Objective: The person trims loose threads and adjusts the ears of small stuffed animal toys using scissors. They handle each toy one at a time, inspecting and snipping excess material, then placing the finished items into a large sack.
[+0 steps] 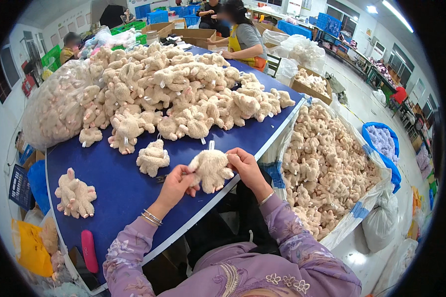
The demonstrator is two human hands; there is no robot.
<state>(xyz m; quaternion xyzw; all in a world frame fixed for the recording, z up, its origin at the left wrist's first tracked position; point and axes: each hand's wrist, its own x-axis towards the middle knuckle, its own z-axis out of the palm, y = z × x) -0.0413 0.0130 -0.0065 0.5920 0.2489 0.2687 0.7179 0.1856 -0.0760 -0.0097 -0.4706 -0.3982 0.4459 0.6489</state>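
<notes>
The left hand [176, 185] and right hand [247, 169] hold a cream plush toy animal [210, 171] between them, above the tabletop [129, 218] close to its near edge. The left fingers clamp its side at eight o'clock, and the right fingers pinch its side at two o'clock. A white loop tag [211, 144] stands up at twelve o'clock. The toy looks light, soft and fuzzy, likely to squash under a pinch and unlikely to slip or break; the stuffed body seems a surer hold than the thin loop.

The tabletop's pale edge slants from one to seven o'clock, passing beneath the right hand, so a toy let go to that side could fall off. Blue surface toward eight o'clock gives the left hand more room to move.

Just beside, toward ten o'clock, sits a second plush toy [152, 158]; a third plush toy [76, 194] lies well apart at nine, and a pink case [88, 251] at eight. Beyond the edge, at three o'clock, stands a large open sack [364, 210] full of similar toys. The toy heap [168, 84] spans ten to one o'clock, with a co-worker [248, 39] past it.
</notes>
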